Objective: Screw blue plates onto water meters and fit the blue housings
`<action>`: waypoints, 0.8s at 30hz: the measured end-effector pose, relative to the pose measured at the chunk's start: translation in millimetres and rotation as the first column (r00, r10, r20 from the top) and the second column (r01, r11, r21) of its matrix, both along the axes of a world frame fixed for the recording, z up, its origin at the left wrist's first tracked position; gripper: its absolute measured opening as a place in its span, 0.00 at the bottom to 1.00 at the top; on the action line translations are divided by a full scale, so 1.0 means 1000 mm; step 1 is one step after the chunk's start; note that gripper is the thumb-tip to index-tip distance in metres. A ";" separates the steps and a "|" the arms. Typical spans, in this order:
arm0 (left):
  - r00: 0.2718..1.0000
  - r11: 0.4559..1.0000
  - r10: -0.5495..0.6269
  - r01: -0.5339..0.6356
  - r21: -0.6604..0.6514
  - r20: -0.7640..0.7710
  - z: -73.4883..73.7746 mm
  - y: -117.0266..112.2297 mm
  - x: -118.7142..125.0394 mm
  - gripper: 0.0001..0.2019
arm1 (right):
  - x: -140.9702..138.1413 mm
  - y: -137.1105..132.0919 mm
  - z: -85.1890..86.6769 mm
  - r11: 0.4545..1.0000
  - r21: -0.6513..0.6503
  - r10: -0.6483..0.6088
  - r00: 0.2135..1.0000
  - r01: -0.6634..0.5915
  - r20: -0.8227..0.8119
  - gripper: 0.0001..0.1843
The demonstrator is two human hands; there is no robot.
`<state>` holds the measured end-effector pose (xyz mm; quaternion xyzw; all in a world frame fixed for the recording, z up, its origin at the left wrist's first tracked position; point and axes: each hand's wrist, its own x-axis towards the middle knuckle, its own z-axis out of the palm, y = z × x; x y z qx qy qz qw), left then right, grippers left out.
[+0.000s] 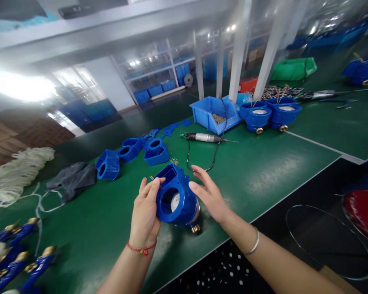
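A water meter in a blue plastic housing (184, 210) is tilted over the green table in front of me, its white dial (175, 201) showing through the round opening. A brass fitting (195, 228) sticks out at its lower right. My left hand (146, 208) grips the housing's left wall, thumb over the rim. Thin wires (152, 178) stand beside those fingertips; whether they are pinched I cannot tell. On the opposite side, my right hand (210, 194) is open with fingers apart, the fingertips close to the housing; contact is unclear.
Beyond lie an electric screwdriver (204, 137) with a looped cord, a blue bin (202, 115) of small screws, and loose blue housings (108, 164). Two more meters (255, 117) stand at the right. Brass-ended blue meter bodies (38, 261) and white tubing (21, 173) occupy the left.
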<state>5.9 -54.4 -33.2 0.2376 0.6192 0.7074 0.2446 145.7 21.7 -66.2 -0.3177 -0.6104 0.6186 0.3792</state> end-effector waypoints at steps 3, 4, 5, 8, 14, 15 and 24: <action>0.996 1.000 0.016 -0.018 -0.021 -0.088 -0.001 0.003 -0.001 0.10 | -0.014 0.012 0.014 0.992 -0.125 -0.009 1.000 0.009 -0.001 0.38; 0.993 1.000 0.011 -0.013 -0.012 -0.114 -0.002 0.003 0.000 0.10 | -0.017 0.013 0.015 0.988 -0.150 -0.023 1.000 0.023 -0.001 0.37; 0.992 1.000 0.009 -0.009 0.004 -0.129 -0.004 0.003 0.000 0.11 | -0.019 0.014 0.015 0.984 -0.177 -0.039 0.999 0.038 -0.001 0.35; 0.992 0.997 0.039 -0.029 0.077 -0.121 -0.016 0.001 0.003 0.13 | -0.019 0.005 0.009 0.954 -0.291 -0.082 0.996 0.074 -0.016 0.32; 0.970 0.982 0.126 -0.091 0.167 -0.210 -0.038 0.003 0.008 0.12 | -0.020 -0.017 0.004 0.877 -0.479 -0.109 0.986 0.035 -0.129 0.29; 0.962 0.982 0.129 -0.090 0.164 -0.241 -0.039 0.004 0.007 0.13 | -0.022 -0.016 0.005 0.871 -0.491 -0.115 0.983 0.029 -0.145 0.30; 0.934 0.985 0.136 -0.091 0.147 -0.331 -0.043 0.009 -0.009 0.12 | -0.030 -0.001 0.019 0.804 -0.595 -0.100 0.986 0.000 -0.134 0.39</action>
